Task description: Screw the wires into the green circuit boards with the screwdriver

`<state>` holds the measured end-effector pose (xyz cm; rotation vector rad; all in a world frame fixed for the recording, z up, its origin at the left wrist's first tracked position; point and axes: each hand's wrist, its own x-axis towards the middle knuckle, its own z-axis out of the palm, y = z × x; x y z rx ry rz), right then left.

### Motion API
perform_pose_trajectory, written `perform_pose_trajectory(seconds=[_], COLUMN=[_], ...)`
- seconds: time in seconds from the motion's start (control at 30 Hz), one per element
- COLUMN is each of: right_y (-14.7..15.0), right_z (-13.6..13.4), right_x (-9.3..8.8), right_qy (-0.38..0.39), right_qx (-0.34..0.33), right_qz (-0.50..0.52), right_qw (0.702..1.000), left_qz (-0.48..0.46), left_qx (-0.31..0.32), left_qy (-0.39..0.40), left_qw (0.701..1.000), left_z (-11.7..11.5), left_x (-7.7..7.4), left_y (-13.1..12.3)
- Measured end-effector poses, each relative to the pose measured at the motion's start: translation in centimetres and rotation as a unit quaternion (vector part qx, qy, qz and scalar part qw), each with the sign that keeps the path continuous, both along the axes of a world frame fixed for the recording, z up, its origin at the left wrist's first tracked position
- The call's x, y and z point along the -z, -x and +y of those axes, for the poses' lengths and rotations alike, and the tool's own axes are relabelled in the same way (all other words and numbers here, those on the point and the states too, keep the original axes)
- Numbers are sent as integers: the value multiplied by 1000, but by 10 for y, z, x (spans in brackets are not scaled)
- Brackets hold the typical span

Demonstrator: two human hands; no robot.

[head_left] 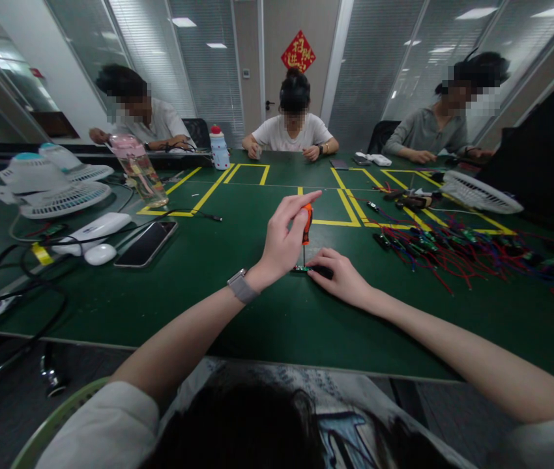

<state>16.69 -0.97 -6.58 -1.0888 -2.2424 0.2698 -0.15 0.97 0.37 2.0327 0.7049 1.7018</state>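
My left hand [287, 233], with a watch on its wrist, is closed on the orange handle of a screwdriver [307, 225]. The screwdriver stands upright, its thin shaft pointing down at a small green circuit board [300, 268] on the table. Low on the table, my right hand [338, 277] has its fingertips pressed at the right end of that board, holding it by the edge. My fingers partly cover the board, so the exact spot under the screwdriver tip is hard to make out.
On the right lies a heap of circuit boards with red and blue wires [433, 244]. To the left are a phone [146, 244], a white mouse [100, 255], cables, a bottle [139, 172] and white fans [62, 185]. Yellow tape [208, 192] marks the green table; three people sit across.
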Motion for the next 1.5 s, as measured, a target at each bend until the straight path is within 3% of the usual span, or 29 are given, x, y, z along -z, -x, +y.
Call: perform_pose_trajectory(seconds=[0.07,0.27,0.43,0.63,0.87,1.03,1.27,1.43,1.5], right_y=[0,0,0,0,0,-1,0,0,0], right_z=[0,1,1,1,1,1,0,0,0], right_x=[0,0,1,1,1,1,0,0,0], right_qy=[1,-3,1,-5,-1,-7,-1,-4,-4], right_qx=[-1,-3,-3,-3,-4,-6,-2,1,0], right_qz=[0,1,-7,-1,1,2,-1,-9,-9], right_qw=[1000,1000,1000,1000,1000,1000,1000,1000,1000], left_qz=[-3,7,5,9,3,4,-11,6,9], left_qx=[17,-69,-2,-68,-10,-91,9,-81,-66], left_qy=[12,-26,2,-16,-1,-21,15,-22,-17], left_qw=[1000,997,1000,997,1000,996,1000,996,998], left_z=[0,0,2,1,1,1,2,1,1], left_x=[0,0,1,1,1,0,1,0,1], left_y=[-1,-1,-1,-2,-1,-1,-1,-1,-1])
